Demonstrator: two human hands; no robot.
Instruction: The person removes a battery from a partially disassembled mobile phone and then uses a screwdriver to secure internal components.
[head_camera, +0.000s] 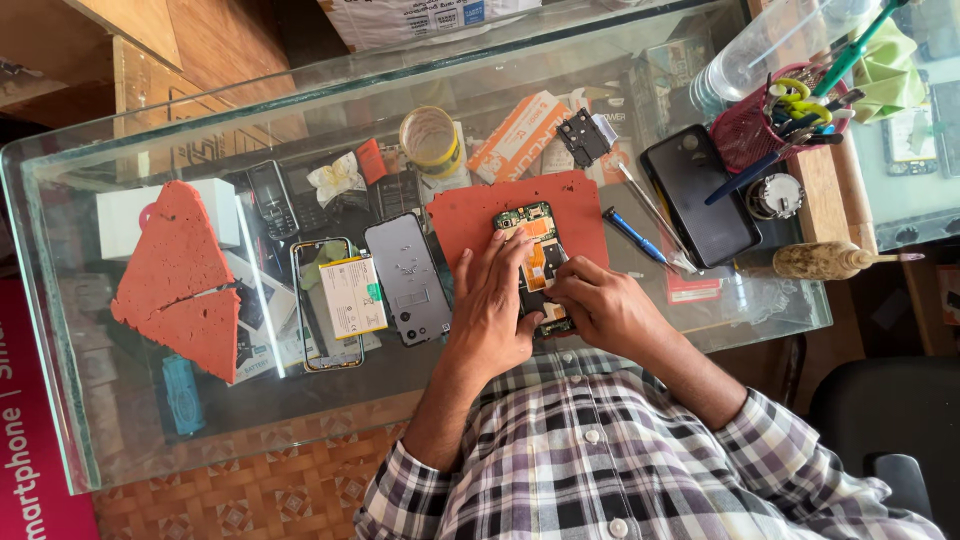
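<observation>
An opened phone (538, 262) with its green circuit board and orange parts exposed lies on a red mat (470, 215) on the glass counter. My left hand (492, 300) rests on the phone's left side, fingers spread over it. My right hand (598, 302) pinches at the phone's middle with thumb and fingertips; whether it holds a small part is hidden. A blue-handled screwdriver (633, 238) lies just right of the phone.
Left of the mat lie a grey back cover (408, 280), a phone frame with battery (338, 300) and a keypad phone (272, 198). A black phone (700, 195), a red tool basket (765, 125), a tape roll (430, 140) and red foam pieces (180, 280) surround the work spot.
</observation>
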